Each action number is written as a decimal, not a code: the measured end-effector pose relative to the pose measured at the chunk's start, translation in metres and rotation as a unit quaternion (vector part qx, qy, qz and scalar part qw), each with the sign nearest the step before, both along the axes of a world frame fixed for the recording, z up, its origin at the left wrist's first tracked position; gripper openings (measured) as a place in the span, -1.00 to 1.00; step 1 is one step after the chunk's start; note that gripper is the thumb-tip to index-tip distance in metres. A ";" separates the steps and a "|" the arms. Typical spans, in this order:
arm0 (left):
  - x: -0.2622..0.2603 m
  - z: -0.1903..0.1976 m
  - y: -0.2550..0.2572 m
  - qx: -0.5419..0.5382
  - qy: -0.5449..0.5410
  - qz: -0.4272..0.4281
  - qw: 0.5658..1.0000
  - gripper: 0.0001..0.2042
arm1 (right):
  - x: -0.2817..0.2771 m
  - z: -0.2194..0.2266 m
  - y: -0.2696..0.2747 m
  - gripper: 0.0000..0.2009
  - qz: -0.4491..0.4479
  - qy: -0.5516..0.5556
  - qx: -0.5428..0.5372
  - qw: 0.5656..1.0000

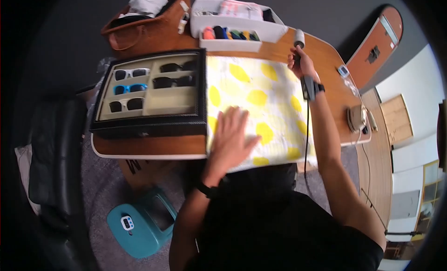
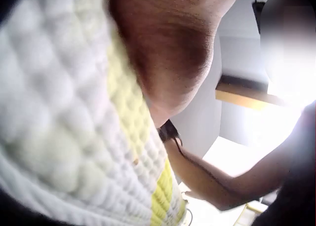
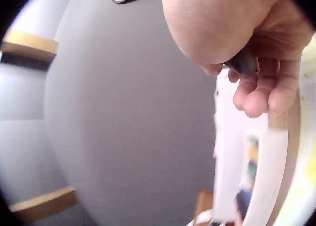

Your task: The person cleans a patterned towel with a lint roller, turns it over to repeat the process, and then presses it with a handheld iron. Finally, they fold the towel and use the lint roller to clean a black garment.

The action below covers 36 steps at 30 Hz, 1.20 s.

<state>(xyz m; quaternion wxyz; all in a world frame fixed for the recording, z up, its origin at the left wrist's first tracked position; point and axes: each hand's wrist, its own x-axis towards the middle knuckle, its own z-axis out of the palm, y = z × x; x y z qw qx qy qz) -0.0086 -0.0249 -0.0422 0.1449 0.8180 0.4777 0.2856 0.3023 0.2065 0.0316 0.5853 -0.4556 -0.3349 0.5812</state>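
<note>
A quilted white mat (image 1: 279,110) with yellow lemon shapes lies spread on the wooden table. My left hand (image 1: 230,143) rests on its near left part with fingers straight and spread, somewhat blurred. The mat's puffy quilting (image 2: 59,83) fills much of the left wrist view beside the hand. Over the mat's far right corner, my right hand (image 1: 303,66) grips the dark handle (image 3: 243,62) of a lint roller (image 1: 300,37), its white roll pointing away from me. In the right wrist view the fingers are curled about that handle, and the roll is hidden.
To the left stands a black display case (image 1: 149,126) with several sunglasses in it. Behind are a brown leather bag (image 1: 125,36), a white bin (image 1: 274,31) and a smaller white box (image 1: 233,46) of rolled colorful items. A beige corded appliance (image 1: 356,118) sits at the right edge.
</note>
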 end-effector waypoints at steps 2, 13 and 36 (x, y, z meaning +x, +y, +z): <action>-0.002 -0.002 0.005 0.002 -0.063 0.020 0.998 -0.32 | -0.028 0.002 -0.107 -0.69 0.046 -0.028 0.040 0.998; 0.002 -0.015 0.010 0.032 0.045 0.073 0.996 -0.25 | -0.062 -0.029 -0.229 -0.58 0.220 -0.660 0.151 0.702; 0.004 -0.007 0.000 0.039 0.029 0.090 0.995 -0.37 | -0.059 -0.044 -0.061 -0.60 0.255 -0.465 0.306 0.791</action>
